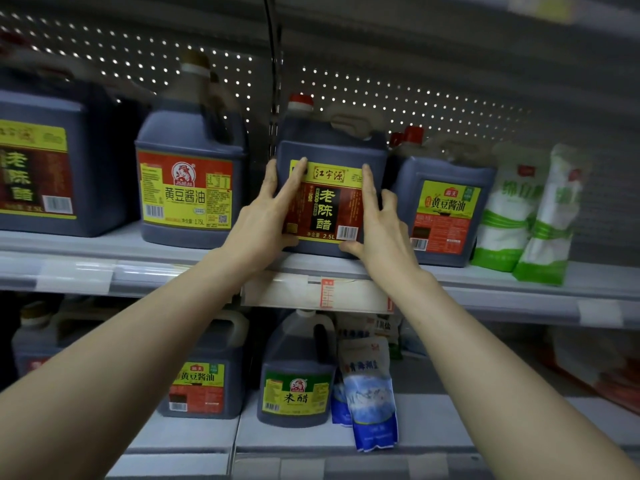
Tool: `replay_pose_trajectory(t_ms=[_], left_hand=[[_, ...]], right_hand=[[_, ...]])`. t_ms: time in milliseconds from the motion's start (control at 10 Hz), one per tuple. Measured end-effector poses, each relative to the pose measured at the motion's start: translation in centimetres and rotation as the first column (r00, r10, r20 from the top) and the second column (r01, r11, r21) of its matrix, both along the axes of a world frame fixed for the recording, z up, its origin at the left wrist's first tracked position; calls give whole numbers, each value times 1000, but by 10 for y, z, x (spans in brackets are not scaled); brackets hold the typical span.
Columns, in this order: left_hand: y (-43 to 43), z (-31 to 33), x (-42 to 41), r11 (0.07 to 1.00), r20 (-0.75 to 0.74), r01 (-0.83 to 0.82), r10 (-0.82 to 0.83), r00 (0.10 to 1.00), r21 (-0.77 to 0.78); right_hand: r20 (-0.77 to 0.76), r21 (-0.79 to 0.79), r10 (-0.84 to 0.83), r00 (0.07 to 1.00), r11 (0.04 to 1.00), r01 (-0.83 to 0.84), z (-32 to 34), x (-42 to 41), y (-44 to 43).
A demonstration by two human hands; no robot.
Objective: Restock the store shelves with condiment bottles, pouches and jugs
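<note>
Item: my left hand [266,216] and right hand [381,230], fingers flat, thumbs at the base, pressed the vinegar jug [327,202]. Location: upper shelf [173,268], 12 o'clock, between soy jug [188,188] at 9 and second soy jug [446,209] at 3. Step: seating. Next, likely: a square push back, label forward.

Dark glossy plastic jug [332,147], glossy paper label [327,202]; matt perforated metal backboard [415,98].
</note>
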State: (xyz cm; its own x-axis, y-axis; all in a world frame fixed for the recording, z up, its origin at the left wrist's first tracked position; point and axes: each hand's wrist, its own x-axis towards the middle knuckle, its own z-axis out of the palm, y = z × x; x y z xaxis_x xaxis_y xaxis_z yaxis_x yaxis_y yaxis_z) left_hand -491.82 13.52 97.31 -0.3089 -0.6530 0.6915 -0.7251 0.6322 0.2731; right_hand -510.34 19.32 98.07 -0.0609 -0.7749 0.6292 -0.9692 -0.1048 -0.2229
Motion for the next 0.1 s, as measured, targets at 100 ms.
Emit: replay_pose_trajectory(t_ms=[100], left_hand=[[12,0,7,999,-3,-28,28,1000,-35]], right_hand=[[-20,-29,-40,999,999,40,5,1,15]])
